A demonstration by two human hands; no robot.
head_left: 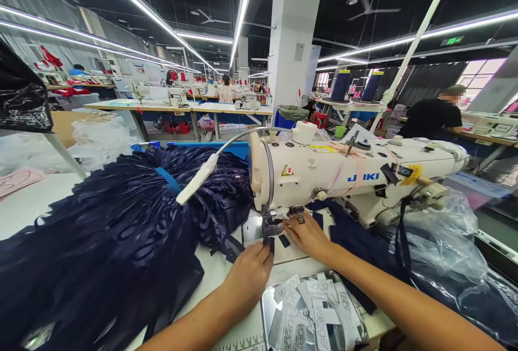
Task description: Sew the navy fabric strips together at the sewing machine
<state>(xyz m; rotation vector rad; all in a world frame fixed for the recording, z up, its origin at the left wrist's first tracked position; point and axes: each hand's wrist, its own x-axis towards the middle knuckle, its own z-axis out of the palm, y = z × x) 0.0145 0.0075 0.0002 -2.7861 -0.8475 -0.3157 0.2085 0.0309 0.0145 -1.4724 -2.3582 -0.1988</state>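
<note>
Left hand (251, 271), nearly closed, pinches a navy fabric strip (270, 244), its long axis pointing away toward the needle area of a white sewing machine (299, 170); right hand (309, 236), curled there, has an unclear hold. White worktop (216, 273), strip-lit workshop (202, 105). Blue machine lettering ends "KI"; metal tray (264, 313) labels (321, 313) resemble "volege".

Machine (311, 170) overhead; fabric heap (133, 227) blocks left.

White table (218, 275) beneath dark fabric pile (137, 216), sewing machine (315, 167), label tray (265, 313).
</note>
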